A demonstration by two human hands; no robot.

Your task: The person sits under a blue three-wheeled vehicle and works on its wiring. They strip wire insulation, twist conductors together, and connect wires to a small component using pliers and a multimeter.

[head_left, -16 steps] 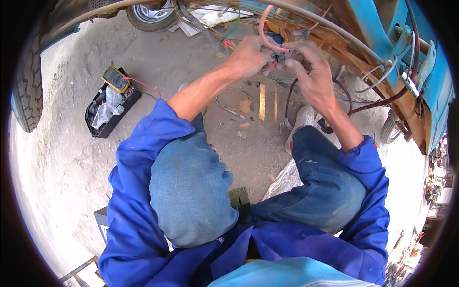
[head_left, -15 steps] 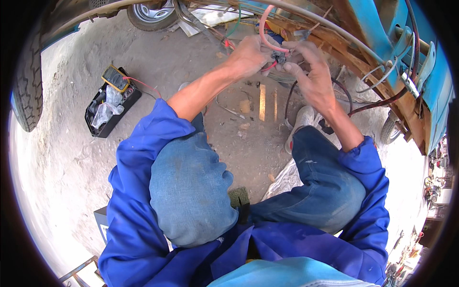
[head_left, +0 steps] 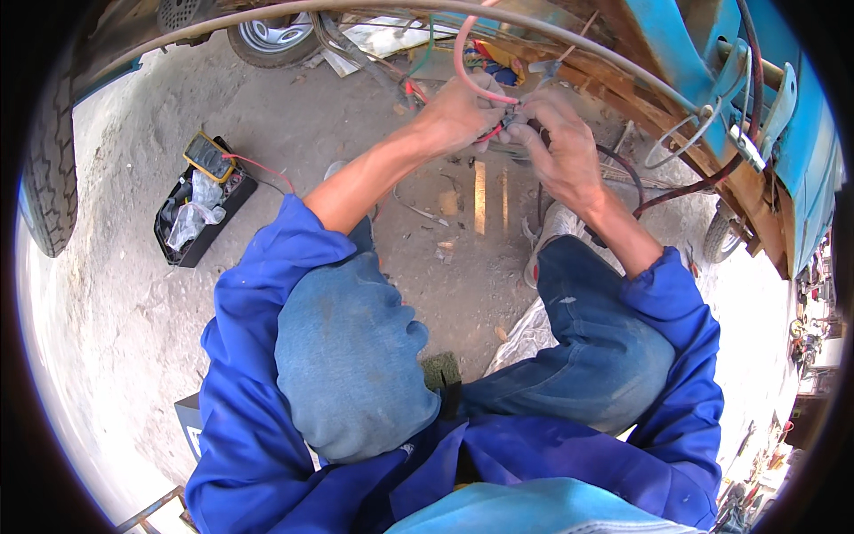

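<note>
Both my hands meet in front of the vehicle's lower edge, working on a thick pinkish-red cable (head_left: 461, 58) that loops down from above. My left hand (head_left: 458, 114) is closed round the cable, with a short red stretch showing below its fingers. Between the two hands sits a small dark piece (head_left: 510, 118), mostly covered, so its kind is unclear. The fingertips and thumb of my right hand (head_left: 567, 153) pinch at this dark piece from the right, and its upper fingers are slightly smeared by motion.
To the left, a black tray (head_left: 235, 206) holds a yellow-edged multimeter (head_left: 210, 157) with a red lead and plastic bags. A blue metal frame (head_left: 665, 43) and rusty beam overhang at upper right, with a dark cable (head_left: 692, 189) hanging below. A tyre (head_left: 55, 169) stands far left.
The view has shifted slightly, moving the tray a little left and down. My right fingers have curled further over the dark piece, which shows less now. Both hands remain at the cable.
</note>
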